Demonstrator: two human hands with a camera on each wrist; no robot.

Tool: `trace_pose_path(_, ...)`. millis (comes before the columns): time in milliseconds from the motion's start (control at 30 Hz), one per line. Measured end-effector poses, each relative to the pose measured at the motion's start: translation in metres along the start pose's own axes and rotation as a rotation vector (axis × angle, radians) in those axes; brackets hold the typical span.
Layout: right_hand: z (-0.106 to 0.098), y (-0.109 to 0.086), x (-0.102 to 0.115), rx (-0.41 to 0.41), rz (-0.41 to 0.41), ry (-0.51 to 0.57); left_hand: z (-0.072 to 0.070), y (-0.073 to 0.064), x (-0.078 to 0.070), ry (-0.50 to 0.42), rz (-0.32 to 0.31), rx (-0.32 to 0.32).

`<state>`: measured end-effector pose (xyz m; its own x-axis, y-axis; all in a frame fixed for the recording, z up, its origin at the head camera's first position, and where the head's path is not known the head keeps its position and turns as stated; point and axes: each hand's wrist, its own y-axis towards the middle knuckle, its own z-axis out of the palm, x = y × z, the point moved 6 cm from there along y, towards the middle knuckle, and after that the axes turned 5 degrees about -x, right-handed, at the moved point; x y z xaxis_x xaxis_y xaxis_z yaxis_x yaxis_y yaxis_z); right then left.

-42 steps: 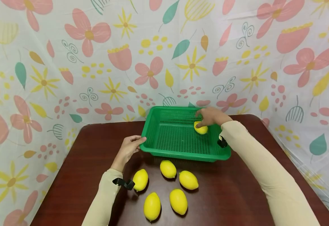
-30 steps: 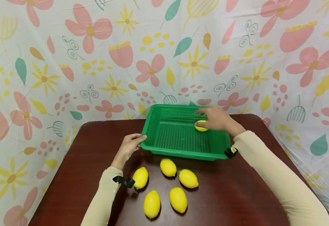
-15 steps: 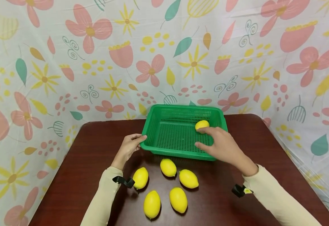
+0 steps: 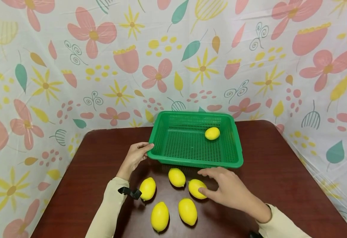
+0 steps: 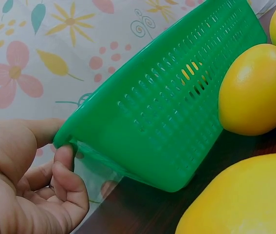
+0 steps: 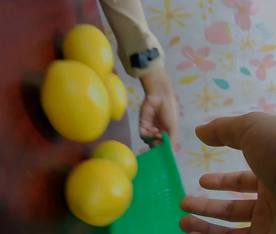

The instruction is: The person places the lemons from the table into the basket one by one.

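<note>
A green plastic basket [image 4: 195, 162] stands at the back of the table with one lemon [image 4: 212, 133] in its right part. My left hand [image 4: 134, 158] pinches the basket's left rim between thumb and fingers, as the left wrist view [image 5: 30, 178] also shows. My right hand [image 4: 228, 188] hovers with spread fingers over the table in front of the basket, its thumb overlapping the nearest lemon [image 4: 195, 189] in the head view. In the right wrist view my right hand [image 6: 249, 175] has nothing between its fingers.
More lemons lie loose before the basket: one lemon [image 4: 177, 177] near its front wall, one lemon [image 4: 148, 189] by the left wrist, and two nearer lemons [image 4: 159, 217]. A flower-patterned cloth [image 4: 173, 59] hangs behind the dark wooden table [image 4: 102, 152].
My right hand has let go of the lemon in the basket and moved out over the front rim toward the loose lemons. My left hand has stayed on the basket rim.
</note>
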<state>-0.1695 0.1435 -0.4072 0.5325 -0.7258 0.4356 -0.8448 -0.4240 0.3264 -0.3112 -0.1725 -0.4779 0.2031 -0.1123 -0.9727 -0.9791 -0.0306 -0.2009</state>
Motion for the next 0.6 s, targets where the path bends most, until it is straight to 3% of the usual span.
trace_pose_path(200, 0.020, -0.011, -0.002, -0.002, 0.046, -0.024, -0.001, -0.001, -0.001, 0.010, 0.015, -0.003)
trace_pose_path(600, 0.045, -0.016, -0.017, 0.049, 0.173, -0.074, 0.000, -0.001, -0.001, 0.009, 0.007, -0.011)
